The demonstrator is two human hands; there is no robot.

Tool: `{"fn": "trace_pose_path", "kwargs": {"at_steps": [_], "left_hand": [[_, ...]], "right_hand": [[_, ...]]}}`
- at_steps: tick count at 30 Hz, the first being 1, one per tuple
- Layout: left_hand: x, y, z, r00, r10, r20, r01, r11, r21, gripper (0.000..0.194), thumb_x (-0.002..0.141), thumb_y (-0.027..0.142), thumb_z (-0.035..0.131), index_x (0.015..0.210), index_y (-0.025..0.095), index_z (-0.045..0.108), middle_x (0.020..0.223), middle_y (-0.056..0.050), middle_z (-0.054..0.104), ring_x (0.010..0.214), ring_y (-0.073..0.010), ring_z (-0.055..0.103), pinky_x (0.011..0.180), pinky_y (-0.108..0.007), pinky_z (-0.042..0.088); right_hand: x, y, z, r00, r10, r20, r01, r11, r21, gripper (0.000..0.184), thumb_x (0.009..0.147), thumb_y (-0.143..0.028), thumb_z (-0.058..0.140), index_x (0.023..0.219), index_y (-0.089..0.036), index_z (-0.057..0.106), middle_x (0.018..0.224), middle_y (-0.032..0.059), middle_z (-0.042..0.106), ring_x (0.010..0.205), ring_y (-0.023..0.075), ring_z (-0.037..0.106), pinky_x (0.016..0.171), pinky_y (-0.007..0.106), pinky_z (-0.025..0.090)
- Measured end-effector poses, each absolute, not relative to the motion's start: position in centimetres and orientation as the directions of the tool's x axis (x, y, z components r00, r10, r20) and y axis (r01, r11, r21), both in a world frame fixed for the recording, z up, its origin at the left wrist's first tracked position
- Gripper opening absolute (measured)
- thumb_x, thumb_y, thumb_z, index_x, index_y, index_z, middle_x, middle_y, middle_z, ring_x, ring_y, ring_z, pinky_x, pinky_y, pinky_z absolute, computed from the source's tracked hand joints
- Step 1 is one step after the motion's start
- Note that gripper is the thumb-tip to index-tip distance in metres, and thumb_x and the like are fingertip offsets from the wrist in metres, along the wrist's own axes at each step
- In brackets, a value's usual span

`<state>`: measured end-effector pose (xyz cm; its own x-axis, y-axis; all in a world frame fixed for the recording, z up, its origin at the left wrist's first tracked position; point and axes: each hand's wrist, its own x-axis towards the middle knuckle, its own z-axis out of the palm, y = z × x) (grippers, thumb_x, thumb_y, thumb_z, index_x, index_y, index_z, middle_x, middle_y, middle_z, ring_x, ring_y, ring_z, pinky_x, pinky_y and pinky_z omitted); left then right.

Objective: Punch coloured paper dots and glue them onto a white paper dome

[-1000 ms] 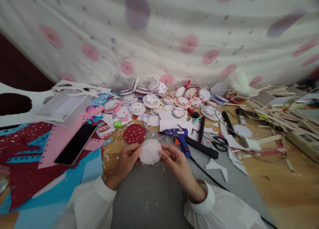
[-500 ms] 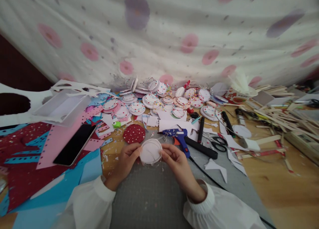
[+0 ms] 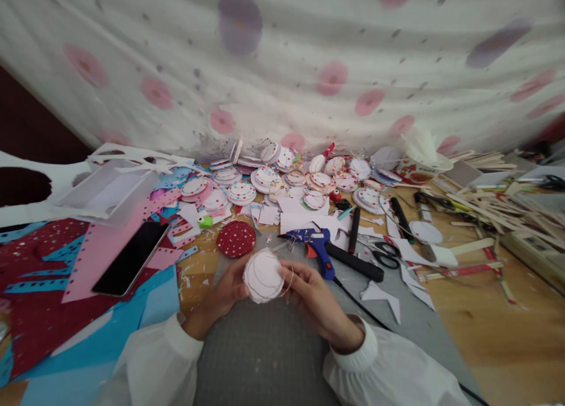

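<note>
Between my two hands, above the grey cutting mat (image 3: 260, 359), is a white paper disc (image 3: 263, 275) with a thin string looped over its face and edge. My left hand (image 3: 229, 293) grips the disc's left rim between thumb and fingers. On the other side, my right hand (image 3: 304, 291) pinches the thin string near the right rim, its thumb close to the disc. Just behind my left hand lies a dark red round piece with white specks (image 3: 236, 239). A blue hot glue gun (image 3: 315, 239) rests on its side beyond my right hand.
Many decorated paper discs (image 3: 267, 176) are heaped at the back. To the left are a phone (image 3: 131, 258), coloured sheets (image 3: 101, 329) and a white box (image 3: 108, 188). Scissors (image 3: 387, 254), marker pens (image 3: 354, 229), wooden sticks (image 3: 516, 212) and the glue gun's cord (image 3: 366, 310) lie on the right.
The white disc has been tilted and turned slightly leftward, showing more of the string across it. My right hand has shifted from the disc's rim to the string loop.
</note>
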<state>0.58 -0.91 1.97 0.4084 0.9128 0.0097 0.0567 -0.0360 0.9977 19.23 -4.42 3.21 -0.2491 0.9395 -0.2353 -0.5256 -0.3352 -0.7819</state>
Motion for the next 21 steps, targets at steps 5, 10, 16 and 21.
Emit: {"fn": "trace_pose_path", "kwargs": {"at_steps": [5,10,16,21], "left_hand": [[0.7,-0.6,1.5,0.404,0.915,-0.008,-0.020,0.017,1.000,0.099,0.055,0.084,0.065,0.131,0.020,0.055,0.112,-0.017,0.069,0.104,-0.0382,0.065,0.083,-0.048,0.054],[1.0,-0.4,1.7,0.321,0.947,0.009,-0.060,0.011,0.998,0.103,0.053,0.078,0.072,0.135,0.022,0.043,0.122,-0.017,0.065,0.110,-0.0371,0.063,0.087,-0.047,0.054],[1.3,-0.4,2.2,0.327,0.945,0.000,-0.008,0.003,1.000,0.092,0.055,0.070,0.076,0.127,0.024,0.043,0.121,-0.014,0.065,0.106,-0.0327,0.064,0.087,-0.044,0.053],[1.4,-0.6,2.3,0.390,0.921,0.011,-0.041,0.005,0.999,0.081,0.060,0.059,0.079,0.123,0.025,0.043,0.120,-0.013,0.063,0.110,-0.0312,0.062,0.091,-0.043,0.050]], "right_hand": [[19.0,-4.4,2.7,-0.127,0.961,-0.246,-0.486,-0.277,-0.829,0.032,0.075,-0.044,0.076,0.094,-0.019,0.070,0.080,0.0010,0.070,0.065,0.0127,0.063,0.064,0.026,0.051],[19.2,-4.6,2.6,0.038,0.995,-0.094,-0.299,-0.078,-0.951,0.022,0.083,-0.041,0.068,0.089,-0.021,0.064,0.075,0.0001,0.066,0.066,0.0137,0.061,0.062,0.026,0.049],[19.5,-5.5,3.1,0.135,0.922,0.363,0.159,0.341,-0.926,0.004,0.088,-0.019,0.059,0.090,-0.023,0.058,0.080,0.0009,0.058,0.072,0.0153,0.056,0.064,0.028,0.047],[19.8,-5.8,3.7,0.010,0.810,0.586,0.403,0.534,-0.744,0.022,0.084,-0.009,0.060,0.099,-0.025,0.056,0.088,0.0025,0.056,0.076,0.0165,0.055,0.069,0.031,0.047]]}}
